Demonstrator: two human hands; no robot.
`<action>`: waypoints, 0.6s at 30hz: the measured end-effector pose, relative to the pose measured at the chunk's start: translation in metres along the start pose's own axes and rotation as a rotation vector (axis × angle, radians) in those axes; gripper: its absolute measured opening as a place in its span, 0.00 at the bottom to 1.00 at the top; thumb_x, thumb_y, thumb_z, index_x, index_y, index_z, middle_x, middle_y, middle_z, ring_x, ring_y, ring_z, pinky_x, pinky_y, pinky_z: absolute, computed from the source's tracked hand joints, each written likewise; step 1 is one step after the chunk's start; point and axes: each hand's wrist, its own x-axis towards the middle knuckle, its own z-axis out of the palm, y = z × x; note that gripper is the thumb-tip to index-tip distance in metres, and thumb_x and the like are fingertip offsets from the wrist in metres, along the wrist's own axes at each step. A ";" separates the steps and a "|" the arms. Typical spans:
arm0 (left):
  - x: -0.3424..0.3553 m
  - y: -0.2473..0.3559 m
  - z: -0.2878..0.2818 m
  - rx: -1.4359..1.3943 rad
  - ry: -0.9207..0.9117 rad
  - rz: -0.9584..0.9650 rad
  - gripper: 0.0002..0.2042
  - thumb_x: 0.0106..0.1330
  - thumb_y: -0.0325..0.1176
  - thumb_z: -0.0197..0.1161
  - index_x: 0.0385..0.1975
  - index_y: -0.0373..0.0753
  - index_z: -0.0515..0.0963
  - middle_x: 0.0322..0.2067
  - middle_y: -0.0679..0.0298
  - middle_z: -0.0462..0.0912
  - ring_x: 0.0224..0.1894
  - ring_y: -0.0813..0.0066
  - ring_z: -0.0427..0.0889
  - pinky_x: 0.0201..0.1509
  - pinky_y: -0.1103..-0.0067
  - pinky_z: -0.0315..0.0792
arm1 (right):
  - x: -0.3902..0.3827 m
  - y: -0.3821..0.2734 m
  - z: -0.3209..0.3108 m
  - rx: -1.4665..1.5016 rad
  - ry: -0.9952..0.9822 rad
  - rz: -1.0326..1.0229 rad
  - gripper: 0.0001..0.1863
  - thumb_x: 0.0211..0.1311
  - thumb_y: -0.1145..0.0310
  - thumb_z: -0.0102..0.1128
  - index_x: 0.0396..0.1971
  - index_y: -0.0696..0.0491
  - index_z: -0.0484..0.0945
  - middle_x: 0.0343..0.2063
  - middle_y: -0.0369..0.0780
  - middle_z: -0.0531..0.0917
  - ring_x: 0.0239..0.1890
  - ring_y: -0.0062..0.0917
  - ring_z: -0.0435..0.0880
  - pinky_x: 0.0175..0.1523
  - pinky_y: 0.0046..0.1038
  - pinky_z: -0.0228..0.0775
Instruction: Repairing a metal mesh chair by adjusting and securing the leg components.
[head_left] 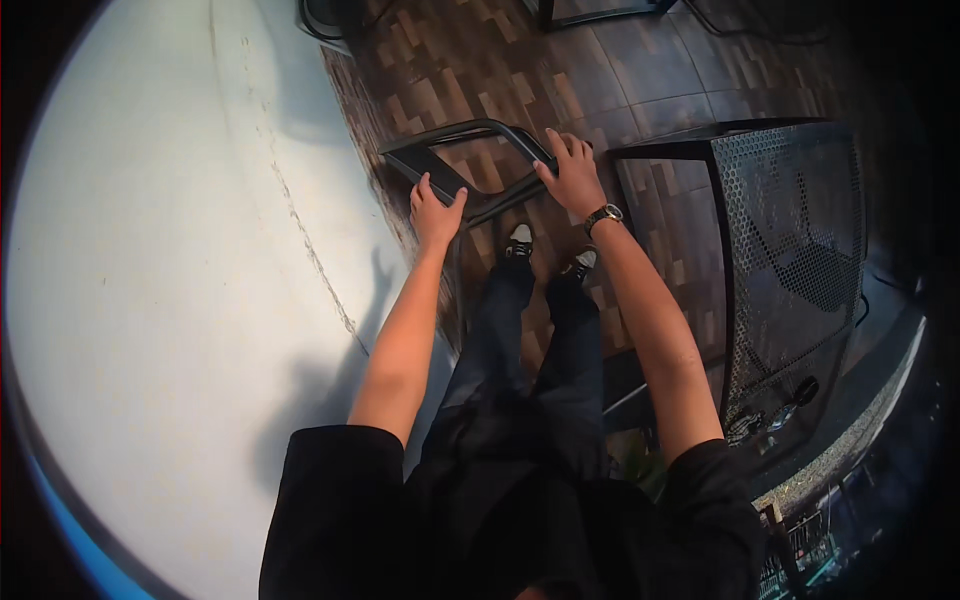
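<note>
A black metal chair frame (490,125), with bent tubes and a flat dark panel at its left, stands in front of my feet. My left hand (437,212) holds its near left edge, fingers and thumb on either side of the panel's lower part. On the frame's right side, my right hand (575,175), with a watch at the wrist, is curled over the tube, its fingers somewhat apart. The undersides of both grips are hidden. Floor tiles show through the frame's opening.
Close on my left rises a white wall (180,270) with a crack. To my right stands a black table-like frame with a perforated metal side (790,230). Dark furniture legs (610,14) show at the far edge. Patterned brown tiles (440,90) cover the floor.
</note>
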 end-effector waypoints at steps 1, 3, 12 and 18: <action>0.004 -0.020 0.007 0.004 -0.007 -0.039 0.44 0.60 0.56 0.70 0.72 0.41 0.59 0.68 0.46 0.62 0.69 0.44 0.65 0.70 0.57 0.62 | 0.009 0.000 0.028 -0.003 -0.053 0.019 0.35 0.63 0.56 0.66 0.68 0.51 0.67 0.61 0.53 0.71 0.65 0.52 0.66 0.69 0.48 0.62; 0.017 -0.056 0.027 0.009 -0.039 -0.115 0.46 0.59 0.56 0.70 0.72 0.40 0.57 0.68 0.44 0.62 0.66 0.41 0.68 0.68 0.57 0.66 | 0.031 0.006 0.080 0.046 -0.077 0.025 0.36 0.62 0.56 0.67 0.69 0.50 0.66 0.61 0.54 0.71 0.64 0.54 0.67 0.68 0.49 0.63; 0.115 -0.171 0.146 -0.138 -0.093 -0.457 0.50 0.57 0.58 0.70 0.74 0.42 0.50 0.68 0.42 0.60 0.65 0.41 0.70 0.66 0.54 0.69 | 0.100 0.038 0.248 -0.114 -0.217 0.085 0.39 0.63 0.56 0.66 0.72 0.44 0.58 0.57 0.52 0.75 0.55 0.53 0.78 0.57 0.49 0.74; 0.164 -0.220 0.227 -0.121 -0.154 -0.672 0.55 0.55 0.55 0.72 0.76 0.45 0.42 0.68 0.44 0.60 0.64 0.43 0.72 0.66 0.56 0.70 | 0.114 0.062 0.296 -0.206 -0.052 0.128 0.24 0.70 0.53 0.56 0.64 0.41 0.68 0.44 0.43 0.83 0.38 0.49 0.86 0.39 0.49 0.79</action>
